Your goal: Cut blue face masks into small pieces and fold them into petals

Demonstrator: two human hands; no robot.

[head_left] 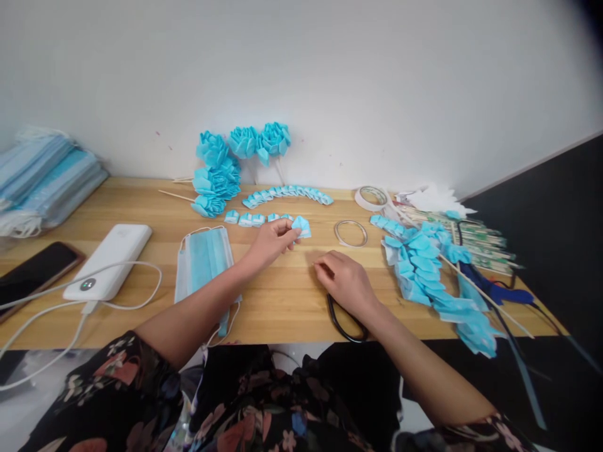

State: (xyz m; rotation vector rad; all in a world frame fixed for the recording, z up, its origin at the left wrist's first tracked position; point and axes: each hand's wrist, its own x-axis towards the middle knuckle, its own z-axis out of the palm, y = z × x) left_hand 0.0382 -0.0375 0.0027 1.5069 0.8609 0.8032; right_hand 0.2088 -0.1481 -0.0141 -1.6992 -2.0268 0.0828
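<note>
My left hand (pixel 272 242) pinches a small folded blue petal piece (pixel 301 226) just above the wooden table (pixel 282 301), at the right end of a short row of folded pieces (pixel 252 218). My right hand (pixel 346 282) rests on the table with fingers curled, lying over black scissors (pixel 346 326) whose handle loop shows beneath the wrist. Whether it grips them is unclear. A flat blue face mask (pixel 205 257) lies under my left forearm.
Finished blue flowers (pixel 221 166) lean on the wall. A curved row of folded pieces (pixel 287 193), tape rolls (pixel 372 196) (pixel 351 233), a heap of blue cut pieces (pixel 424 270) and sticks lie right. A power bank (pixel 110 260), phone (pixel 32 270) and mask stack (pixel 44 179) sit left.
</note>
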